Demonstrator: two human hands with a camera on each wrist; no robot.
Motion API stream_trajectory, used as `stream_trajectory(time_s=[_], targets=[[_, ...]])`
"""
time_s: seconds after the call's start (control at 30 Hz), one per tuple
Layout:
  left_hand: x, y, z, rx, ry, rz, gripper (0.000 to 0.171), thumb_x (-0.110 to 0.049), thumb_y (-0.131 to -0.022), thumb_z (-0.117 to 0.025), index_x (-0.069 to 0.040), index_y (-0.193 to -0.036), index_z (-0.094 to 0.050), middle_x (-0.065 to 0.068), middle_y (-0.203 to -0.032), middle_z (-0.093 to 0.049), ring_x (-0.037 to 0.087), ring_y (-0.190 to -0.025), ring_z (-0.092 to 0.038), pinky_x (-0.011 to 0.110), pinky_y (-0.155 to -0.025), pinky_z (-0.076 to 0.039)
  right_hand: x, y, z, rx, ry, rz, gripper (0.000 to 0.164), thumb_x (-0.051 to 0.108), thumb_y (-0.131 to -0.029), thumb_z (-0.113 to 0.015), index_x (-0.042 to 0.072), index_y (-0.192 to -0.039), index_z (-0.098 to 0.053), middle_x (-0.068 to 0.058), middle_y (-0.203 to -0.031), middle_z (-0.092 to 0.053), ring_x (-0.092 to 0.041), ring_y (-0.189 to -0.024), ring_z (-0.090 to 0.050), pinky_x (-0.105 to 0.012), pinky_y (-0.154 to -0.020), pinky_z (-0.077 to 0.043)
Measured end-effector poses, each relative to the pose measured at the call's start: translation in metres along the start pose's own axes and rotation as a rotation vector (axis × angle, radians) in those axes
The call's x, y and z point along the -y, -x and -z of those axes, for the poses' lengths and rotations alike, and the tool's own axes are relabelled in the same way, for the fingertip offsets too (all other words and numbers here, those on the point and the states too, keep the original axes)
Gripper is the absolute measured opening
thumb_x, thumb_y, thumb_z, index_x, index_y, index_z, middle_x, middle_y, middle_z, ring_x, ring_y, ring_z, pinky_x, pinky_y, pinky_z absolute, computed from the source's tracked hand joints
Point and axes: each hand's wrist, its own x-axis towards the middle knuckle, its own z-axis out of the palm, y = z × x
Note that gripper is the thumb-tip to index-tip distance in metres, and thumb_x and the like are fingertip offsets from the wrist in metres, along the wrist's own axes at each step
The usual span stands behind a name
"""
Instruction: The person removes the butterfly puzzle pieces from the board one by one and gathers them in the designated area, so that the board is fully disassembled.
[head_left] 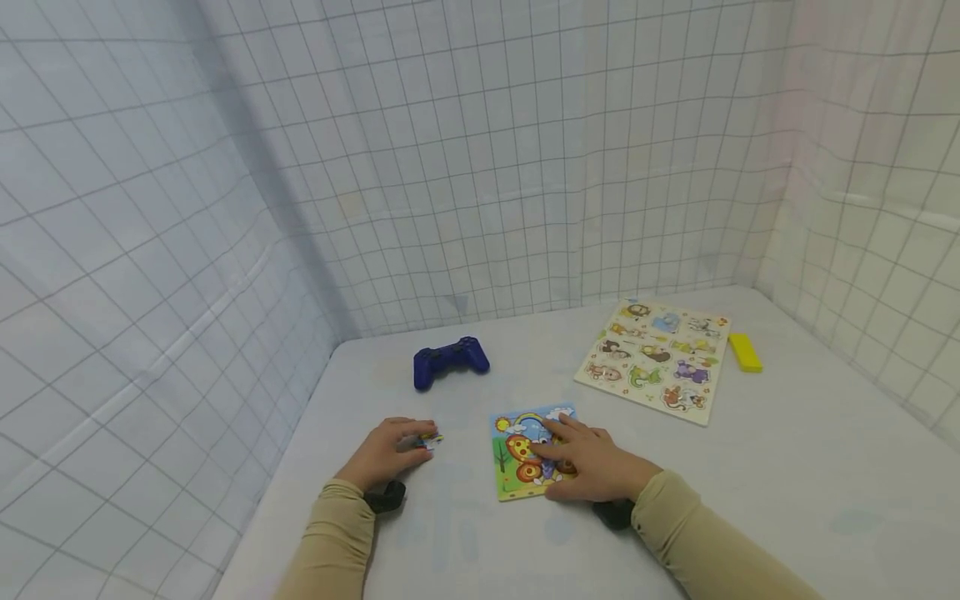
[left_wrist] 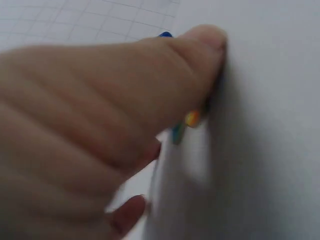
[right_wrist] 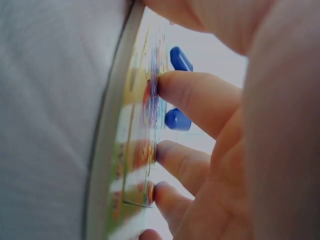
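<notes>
Low over the white table, my left hand (head_left: 386, 450) has its thumb and fingers on either side of small colourful flat pieces (head_left: 431, 440). In the left wrist view the thumb hides most of these pieces (left_wrist: 192, 118); their exact kind is hidden. My right hand (head_left: 596, 462) lies over the right half of a small square picture puzzle (head_left: 504, 479), which shows a butterfly, a sun and a rainbow. Its spread fingertips (right_wrist: 167, 85) touch the picture surface, and the thumb is at the near edge.
Behind the left hand lies a dark blue game controller (head_left: 450, 358). A larger animal puzzle board (head_left: 600, 385) is at the back right, with a yellow block (head_left: 746, 352) beside it. Grid-patterned cloth (head_left: 487, 167) hangs around the table's back and sides.
</notes>
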Motion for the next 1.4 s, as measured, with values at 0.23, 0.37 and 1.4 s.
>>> stream_trajectory(time_s=[0.23,0.37,1.4], targets=[[-0.005,-0.004,-0.003,-0.124,-0.097,0.072,0.033,-0.023,-0.084,-0.086,-0.010,-0.113,-0.079,0.004,-0.113,-0.077,0.030,-0.112,-0.069,0.051,-0.103,-0.050,0.001,0.001,0.000,-0.005,0.007,-0.007,0.070,0.055,-0.092,-0.070,0.030,-0.153,-0.050,-0.011,-0.170,-0.025,-0.039,-0.158,-0.013,-0.066,-0.112,-0.025],[-0.005,-0.002,-0.003,-0.137,-0.092,0.118,0.033,-0.023,-0.083,-0.087,-0.009,-0.113,-0.079,0.005,-0.113,-0.077,0.030,-0.112,-0.069,0.050,-0.103,-0.049,0.001,0.000,0.000,-0.003,0.003,-0.003,0.069,0.055,-0.092,-0.070,0.029,-0.153,-0.051,-0.012,-0.170,-0.026,-0.040,-0.158,-0.013,-0.068,-0.112,-0.025],[-0.105,-0.069,-0.091,-0.109,0.078,0.138,0.012,-0.023,-0.093,-0.077,-0.015,-0.103,-0.077,-0.002,-0.099,-0.065,0.012,-0.092,-0.063,0.031,-0.084,-0.053,-0.007,-0.005,-0.008,-0.246,-0.136,-0.025,0.064,0.048,-0.097,-0.068,0.019,-0.152,-0.053,-0.015,-0.160,-0.042,-0.042,-0.148,-0.036,-0.069,-0.111,-0.029]])
